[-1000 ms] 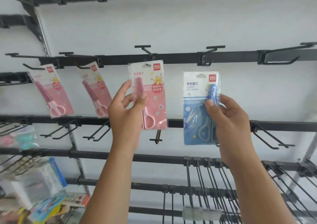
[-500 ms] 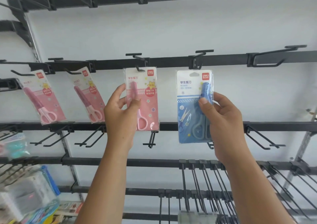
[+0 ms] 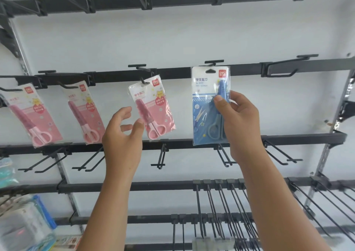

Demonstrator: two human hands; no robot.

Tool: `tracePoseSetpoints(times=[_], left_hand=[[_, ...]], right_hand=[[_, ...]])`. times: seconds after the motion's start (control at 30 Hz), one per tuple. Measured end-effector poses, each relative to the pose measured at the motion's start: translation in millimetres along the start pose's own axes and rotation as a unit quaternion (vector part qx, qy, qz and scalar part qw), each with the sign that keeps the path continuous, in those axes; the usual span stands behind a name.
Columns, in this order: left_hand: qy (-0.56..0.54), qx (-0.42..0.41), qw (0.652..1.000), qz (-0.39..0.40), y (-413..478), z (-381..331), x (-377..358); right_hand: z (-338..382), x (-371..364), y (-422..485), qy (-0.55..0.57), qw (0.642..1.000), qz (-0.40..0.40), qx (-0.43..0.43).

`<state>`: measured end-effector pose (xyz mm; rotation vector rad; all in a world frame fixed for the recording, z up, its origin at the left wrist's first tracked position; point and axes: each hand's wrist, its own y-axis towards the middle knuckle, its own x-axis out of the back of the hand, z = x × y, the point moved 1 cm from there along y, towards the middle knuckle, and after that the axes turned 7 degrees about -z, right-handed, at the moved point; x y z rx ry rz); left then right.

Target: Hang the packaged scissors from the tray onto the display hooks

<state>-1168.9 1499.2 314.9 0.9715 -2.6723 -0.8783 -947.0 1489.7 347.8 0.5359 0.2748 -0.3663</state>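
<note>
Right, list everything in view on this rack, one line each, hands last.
Pink scissors packs: three, pink and white, hanging tilted on the middle rail's left hooks.
Blue scissors pack: one, blue and white, held up at a hook on that rail.
Display hooks: many, black, on every rail; most bare.
Rails: several, black, across the white wall.
Other packaged goods: blurred, lower left.
Left hand: open, beside the third pink pack.
Right hand: pinching the blue pack.

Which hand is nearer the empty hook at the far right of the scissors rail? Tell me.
Right. The right hand grips the blue scissors pack, just left of and below that empty hook. The left hand is open much farther left, beside the third pink pack.
</note>
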Motion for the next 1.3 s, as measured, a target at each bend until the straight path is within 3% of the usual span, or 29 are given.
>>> tracePoseSetpoints(times=[0.53, 0.83, 1.13, 1.3], left_hand=[[0.062, -0.048, 0.997, 0.005, -9.9, -5.6, 9.1], [0.169, -0.125, 0.978, 0.012, -16.9, -16.2, 17.4], [0.225, -0.154, 0.962, 0.017, -28.4, -20.7, 29.9], [0.268, -0.19, 0.944, 0.012, -37.6, -22.3, 34.0]], right_hand=[[-10.5, 5.6, 7.7, -0.098, 0.995, -0.024, 0.016], [-3.4, 10.6, 8.7, -0.188, 0.98, -0.036, 0.05], [0.5, 11.7, 6.0, -0.205, 0.978, 0.02, -0.018], [-1.3, 17.4, -5.9, -0.29, 0.956, 0.019, 0.024]])
